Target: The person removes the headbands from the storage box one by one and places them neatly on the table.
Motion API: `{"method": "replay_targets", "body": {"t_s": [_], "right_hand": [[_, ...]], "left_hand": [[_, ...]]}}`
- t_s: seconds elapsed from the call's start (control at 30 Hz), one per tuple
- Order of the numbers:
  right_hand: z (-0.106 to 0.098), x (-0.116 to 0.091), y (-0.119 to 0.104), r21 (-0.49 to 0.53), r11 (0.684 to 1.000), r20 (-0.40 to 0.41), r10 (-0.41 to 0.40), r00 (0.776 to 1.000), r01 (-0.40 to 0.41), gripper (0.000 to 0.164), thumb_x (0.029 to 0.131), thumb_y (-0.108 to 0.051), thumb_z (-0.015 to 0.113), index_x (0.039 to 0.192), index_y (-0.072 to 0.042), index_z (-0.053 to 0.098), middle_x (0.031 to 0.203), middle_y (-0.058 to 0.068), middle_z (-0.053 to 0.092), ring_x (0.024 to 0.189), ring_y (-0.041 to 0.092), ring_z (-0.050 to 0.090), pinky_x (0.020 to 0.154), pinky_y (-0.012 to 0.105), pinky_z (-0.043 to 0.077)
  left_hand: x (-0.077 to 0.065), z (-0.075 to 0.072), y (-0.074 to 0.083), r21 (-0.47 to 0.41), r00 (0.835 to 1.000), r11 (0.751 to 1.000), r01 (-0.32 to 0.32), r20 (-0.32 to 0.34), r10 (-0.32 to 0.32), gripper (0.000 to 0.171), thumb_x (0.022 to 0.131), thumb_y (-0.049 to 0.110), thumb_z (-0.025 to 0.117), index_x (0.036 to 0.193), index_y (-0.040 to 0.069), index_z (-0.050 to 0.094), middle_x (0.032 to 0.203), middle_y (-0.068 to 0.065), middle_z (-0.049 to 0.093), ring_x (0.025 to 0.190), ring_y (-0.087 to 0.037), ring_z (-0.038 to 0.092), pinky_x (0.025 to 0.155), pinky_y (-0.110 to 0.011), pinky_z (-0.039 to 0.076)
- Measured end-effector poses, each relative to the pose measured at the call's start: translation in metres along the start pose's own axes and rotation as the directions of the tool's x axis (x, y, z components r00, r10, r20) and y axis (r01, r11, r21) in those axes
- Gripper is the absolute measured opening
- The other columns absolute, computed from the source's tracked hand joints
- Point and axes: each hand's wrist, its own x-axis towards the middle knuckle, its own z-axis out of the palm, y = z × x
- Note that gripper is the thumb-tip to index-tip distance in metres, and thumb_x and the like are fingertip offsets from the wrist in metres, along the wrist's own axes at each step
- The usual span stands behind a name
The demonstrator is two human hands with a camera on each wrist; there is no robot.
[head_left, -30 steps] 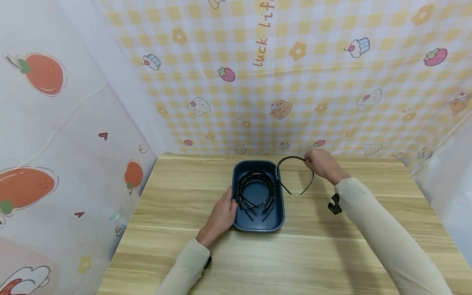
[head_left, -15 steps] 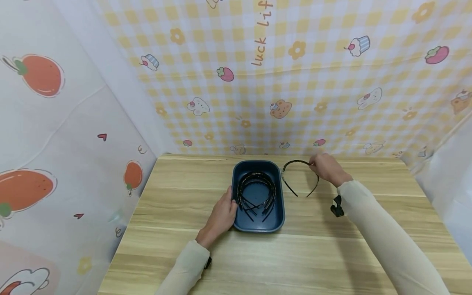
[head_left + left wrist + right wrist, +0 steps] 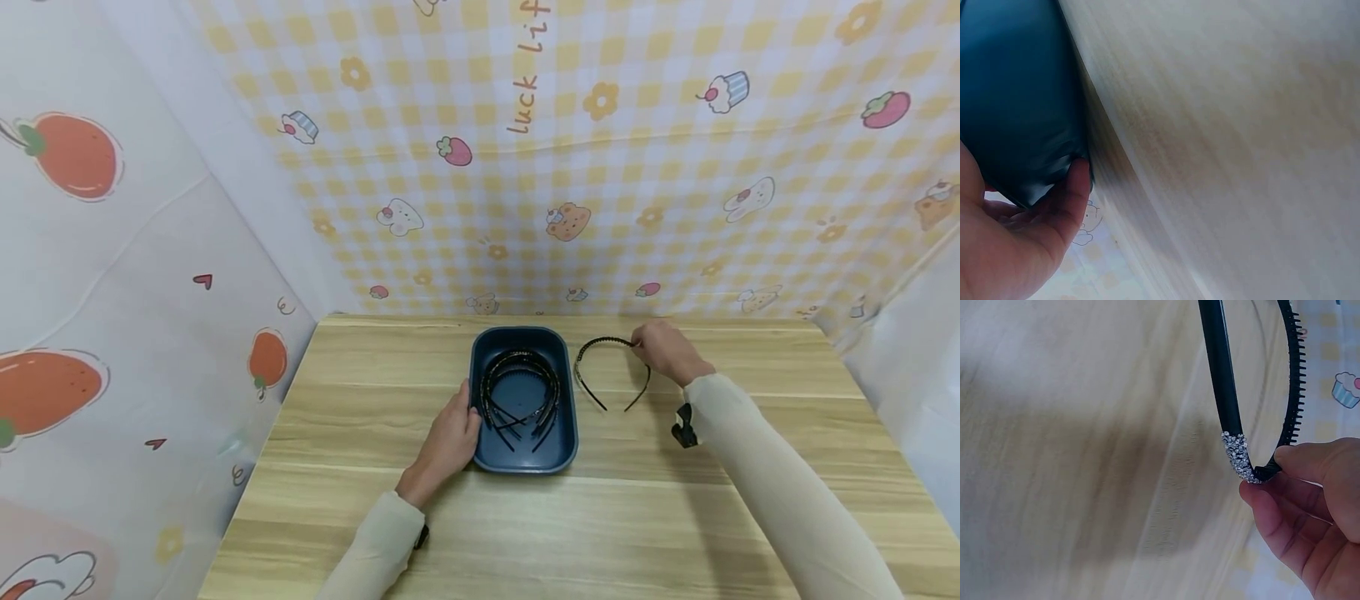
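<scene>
My right hand [image 3: 667, 350] pinches a thin black toothed headband [image 3: 582, 367] by its arch, just right of a dark blue plastic basin [image 3: 525, 463]. In the right wrist view a band of small silvery stones shows on the headband [image 3: 1216, 350], beside the thumb and fingertips. The headband's ends point towards the person, close over the table. Several more black headbands [image 3: 557, 392] lie overlapping inside the basin, some with gold-coloured flecks. My left hand [image 3: 450, 433] holds the basin at its left side, thumb by the rim and fingers against the outer wall [image 3: 1022, 94].
The basin stands on a light wood-grain table [image 3: 525, 542], near its back edge. A yellow checked cloth [image 3: 525, 183] with printed cartoons hangs behind, and a white printed sheet [image 3: 165, 275] hangs to the left.
My right hand has carried the headband rightwards from over the basin's right rim and then lowered it towards the table. The left hand keeps its hold on the basin.
</scene>
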Motion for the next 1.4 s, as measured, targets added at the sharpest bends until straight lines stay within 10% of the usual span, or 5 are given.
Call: {"method": "replay_targets", "body": {"t_s": [1.4], "right_hand": [[0.02,-0.003,0.002,0.02,0.999,0.028,0.034,0.999,-0.034,0.02,0.094,-0.006,0.063,0.108,0.005,0.072,0.104,0.024,0.071,0.092,0.036,0.068,0.077,0.047,0.056]], "left_hand": [[0.0,0.0,-0.001,0.008,1.0,1.0,-0.015,-0.012,0.015,0.056,0.105,0.015,0.039,0.155,-0.005,0.023,0.153,-0.022,0.039,0.137,-0.031,0.043,0.109,-0.046,0.042]]}}
